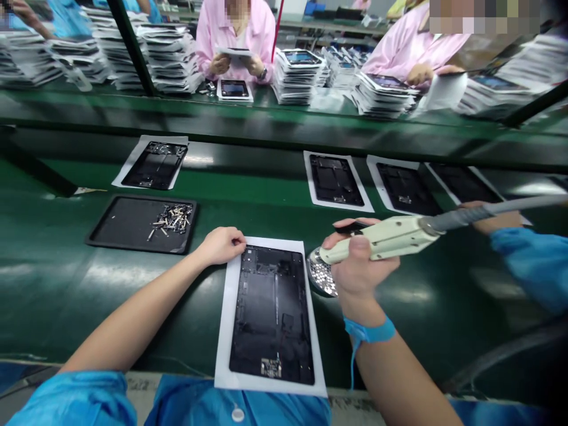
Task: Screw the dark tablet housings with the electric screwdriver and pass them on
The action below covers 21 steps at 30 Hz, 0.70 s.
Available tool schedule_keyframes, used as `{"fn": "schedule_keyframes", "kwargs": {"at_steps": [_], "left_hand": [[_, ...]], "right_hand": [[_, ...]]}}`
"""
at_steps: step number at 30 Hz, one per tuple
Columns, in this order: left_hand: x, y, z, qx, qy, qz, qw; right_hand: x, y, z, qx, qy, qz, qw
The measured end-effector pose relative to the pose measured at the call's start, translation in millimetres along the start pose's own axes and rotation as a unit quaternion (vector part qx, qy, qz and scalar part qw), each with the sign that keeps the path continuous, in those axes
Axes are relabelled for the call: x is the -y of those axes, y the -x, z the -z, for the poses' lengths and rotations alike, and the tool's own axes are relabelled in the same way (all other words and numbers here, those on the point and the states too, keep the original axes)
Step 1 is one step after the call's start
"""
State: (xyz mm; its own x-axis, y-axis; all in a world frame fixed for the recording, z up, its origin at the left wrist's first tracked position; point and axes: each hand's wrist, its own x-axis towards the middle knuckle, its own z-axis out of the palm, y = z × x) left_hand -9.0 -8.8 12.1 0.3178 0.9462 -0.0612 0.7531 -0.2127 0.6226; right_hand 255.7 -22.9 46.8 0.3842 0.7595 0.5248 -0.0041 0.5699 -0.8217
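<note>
An opened black tablet housing lies on a white sheet in front of me, its inner side up. A small circuit board shows at its near end. My left hand is closed at the housing's far left corner, fingers curled over the edge; the fingertips are partly hidden. In my right hand is a cream-coloured handheld tool with a grey cable and a round, perforated metal head. That head is just right of the housing, near its upper edge. A blue band circles my right wrist.
A black tray with a heap of small parts stands at left. Further housings on sheets lie behind, such as one at left and one at right. A co-worker's blue sleeve reaches in at right. People in pink sit opposite among stacks.
</note>
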Motion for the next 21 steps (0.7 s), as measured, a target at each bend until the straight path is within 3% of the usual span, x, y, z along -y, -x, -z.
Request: {"fn": "schedule_keyframes", "kwargs": {"at_steps": [6, 11, 15, 21], "left_hand": [[3, -7, 0.7, 0.013, 0.025, -0.002, 1.0], [3, -8, 1.6, 0.027, 0.034, 0.011, 0.999], [0, -7, 2.7, 0.031, 0.041, 0.034, 0.998], [0, -9, 4.6, 0.042, 0.042, 0.011, 0.998]], "right_hand": [[-1, 26, -54, 0.133, -0.038, -0.032, 0.99], [-17, 41, -91, 0.189, -0.048, -0.047, 0.98], [-25, 45, -101, 0.199, -0.068, -0.068, 0.975], [-35, 50, -101, 0.2, -0.057, -0.091, 0.974]]}}
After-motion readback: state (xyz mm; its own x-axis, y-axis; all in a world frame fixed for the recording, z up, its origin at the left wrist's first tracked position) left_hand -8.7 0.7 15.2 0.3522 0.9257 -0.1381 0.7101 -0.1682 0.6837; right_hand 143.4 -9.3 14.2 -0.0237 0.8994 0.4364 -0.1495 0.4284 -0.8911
